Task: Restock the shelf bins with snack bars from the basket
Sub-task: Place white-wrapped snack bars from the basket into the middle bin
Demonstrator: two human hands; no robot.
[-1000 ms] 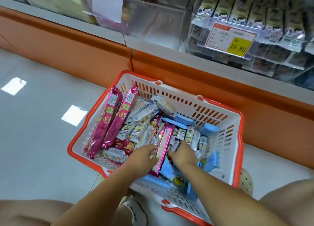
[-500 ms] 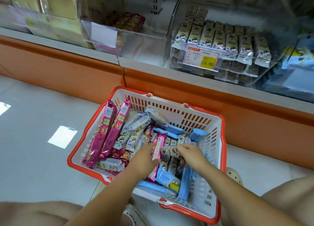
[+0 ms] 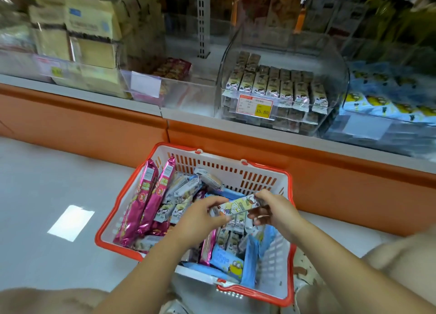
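Observation:
A white and orange basket (image 3: 236, 169) sits on the floor, filled with mixed snack bars. Both hands hold a small stack of cream cartoon-print bars (image 3: 238, 206) above the basket's middle: my left hand (image 3: 200, 219) pinches the stack's left end and my right hand (image 3: 276, 211) grips its right end. Long pink bars (image 3: 144, 202) lie at the basket's left, blue wrapped packs (image 3: 227, 263) at its near right. On the shelf straight ahead stands a clear bin (image 3: 280, 94) holding rows of the same cream bars.
An orange kick panel (image 3: 330, 184) runs under the shelf edge, just behind the basket. A clear bin with pink packs (image 3: 172, 82) stands left of the cream-bar bin, and one with blue packs (image 3: 387, 106) to its right. My bare knees frame the basket.
Both hands have risen out of the basket's pile with a few cream bars gathered between them. The view has tilted up, showing more of the shelf.

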